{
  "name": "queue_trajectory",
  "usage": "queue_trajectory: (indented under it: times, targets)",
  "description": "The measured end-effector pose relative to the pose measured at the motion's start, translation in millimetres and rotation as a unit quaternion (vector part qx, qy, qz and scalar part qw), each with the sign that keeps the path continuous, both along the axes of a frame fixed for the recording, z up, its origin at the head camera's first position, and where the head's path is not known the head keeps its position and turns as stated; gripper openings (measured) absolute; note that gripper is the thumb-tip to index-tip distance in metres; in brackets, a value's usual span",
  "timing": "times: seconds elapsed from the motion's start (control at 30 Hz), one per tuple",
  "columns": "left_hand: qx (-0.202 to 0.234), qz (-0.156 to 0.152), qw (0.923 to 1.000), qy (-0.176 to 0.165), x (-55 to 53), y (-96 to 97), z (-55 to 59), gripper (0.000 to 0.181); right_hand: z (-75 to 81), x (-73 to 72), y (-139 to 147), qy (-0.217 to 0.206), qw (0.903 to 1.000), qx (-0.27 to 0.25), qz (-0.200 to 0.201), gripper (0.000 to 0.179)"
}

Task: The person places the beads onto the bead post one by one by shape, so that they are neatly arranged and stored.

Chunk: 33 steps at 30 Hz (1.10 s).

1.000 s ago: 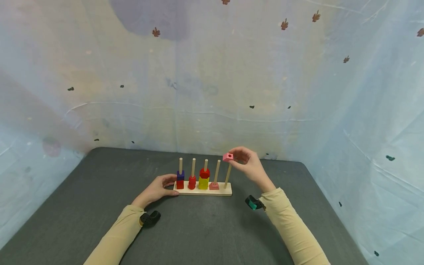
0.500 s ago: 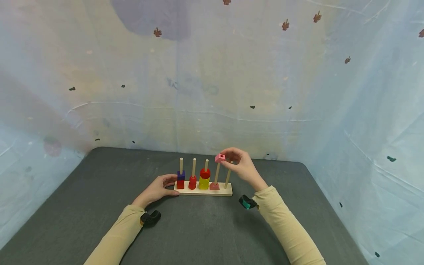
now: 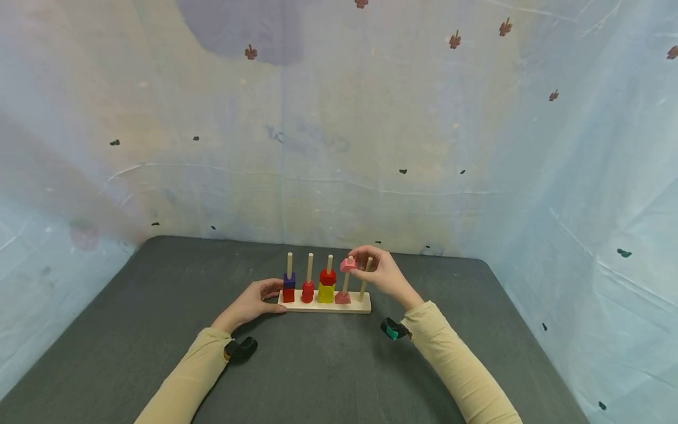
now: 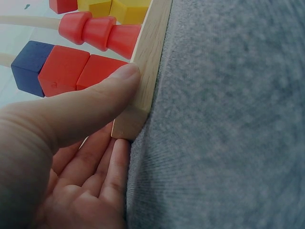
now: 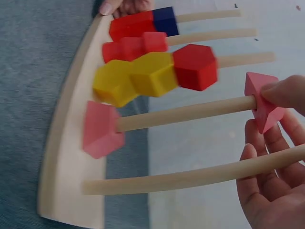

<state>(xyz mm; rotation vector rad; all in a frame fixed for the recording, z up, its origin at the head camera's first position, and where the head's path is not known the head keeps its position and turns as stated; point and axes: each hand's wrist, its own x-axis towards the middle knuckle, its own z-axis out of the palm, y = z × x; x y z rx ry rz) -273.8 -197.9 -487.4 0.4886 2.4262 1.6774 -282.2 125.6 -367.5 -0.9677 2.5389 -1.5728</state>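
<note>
A wooden peg stacker's base (image 3: 323, 308) lies on the dark table, with several upright pegs. My left hand (image 3: 251, 303) grips its left end, the thumb (image 4: 125, 75) on the front face and fingers behind and below. Near the top of the second peg from the right (image 3: 346, 284), my right hand (image 3: 386, 275) pinches a pink angular block (image 5: 263, 102). The peg's tip shows through the block's hole. Another pink block (image 5: 101, 129) sits at the foot of that peg. The rightmost peg (image 5: 200, 174) passes close by the right hand's fingers.
Other pegs carry red blocks topped by a blue one (image 3: 289, 282), red flared pieces (image 3: 308, 292), and yellow hexagonal pieces (image 3: 325, 293) under a red one (image 3: 328, 277). A patterned sheet (image 3: 339, 118) hangs behind the table (image 3: 328, 365).
My right hand has carried the pink block left from above the rightmost peg, then lowered it onto the tip of the peg beside it. The left hand keeps its hold on the base.
</note>
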Motion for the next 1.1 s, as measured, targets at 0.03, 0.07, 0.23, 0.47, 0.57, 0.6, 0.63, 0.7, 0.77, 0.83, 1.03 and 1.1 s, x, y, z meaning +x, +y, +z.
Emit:
queue_trajectory:
  times: [0.03, 0.07, 0.23, 0.47, 0.57, 0.6, 0.63, 0.7, 0.77, 0.83, 1.03, 1.1]
  targets:
    - [-0.001, 0.002, 1.0, 0.0, -3.2, -1.0, -4.6, 0.069, -3.1, -0.4, 0, -0.007, 1.0, 0.001, -0.001, 0.029]
    - [-0.002, 0.004, 1.0, 0.0, -5.7, -1.9, -8.3, 0.069, -6.5, -1.0, 0, -0.013, 0.9999, 0.001, -0.001, 0.03]
    - [-0.002, 0.009, 1.0, -0.003, -9.5, -2.6, -15.4, 0.069, -26.5, -4.6, 1, -0.054, 0.9985, 0.003, 0.004, 0.032]
    - [-0.002, 0.012, 0.9999, -0.011, -8.8, -1.7, -15.3, 0.069, -51.3, -7.4, 2, -0.079, 0.9968, 0.001, 0.014, 0.028]
    - [0.001, 0.014, 0.9998, -0.012, -7.6, -0.5, -12.6, 0.069, -57.9, -6.3, 1, -0.082, 0.9966, 0.0, 0.012, 0.027]
    - [0.0, 0.012, 0.9999, -0.01, -7.2, -0.4, -11.9, 0.069, -59.4, -5.6, 1, -0.082, 0.9966, 0.0, 0.011, 0.027]
    - [0.0, 0.012, 0.9999, -0.01, -6.8, -0.1, -11.4, 0.069, -60.4, -4.6, 1, -0.083, 0.9965, 0.0, 0.01, 0.027]
    - [0.0, 0.012, 0.9999, -0.01, -6.2, 0.4, -11.1, 0.069, -61.7, -2.1, 0, -0.084, 0.9965, 0.002, 0.007, 0.027]
    - [-0.002, 0.01, 0.9999, -0.009, -6.0, 0.9, -11.4, 0.069, -61.9, 0.3, -1, -0.085, 0.9964, 0.004, 0.004, 0.028]
    - [-0.002, 0.014, 0.9999, -0.009, -5.7, 1.2, -11.2, 0.069, -61.6, 2.0, -2, -0.084, 0.9965, 0.004, 0.002, 0.028]
    - [0.0, 0.006, 1.0, 0.001, -6.5, -1.6, -10.8, 0.07, -65.8, -1.3, 1, -0.074, 0.9972, -0.006, 0.004, 0.03]
    - [-0.001, 0.005, 1.0, 0.004, -7.4, -3.5, -11.1, 0.07, -73.5, -7.5, 6, -0.069, 0.9975, -0.018, 0.008, 0.031]
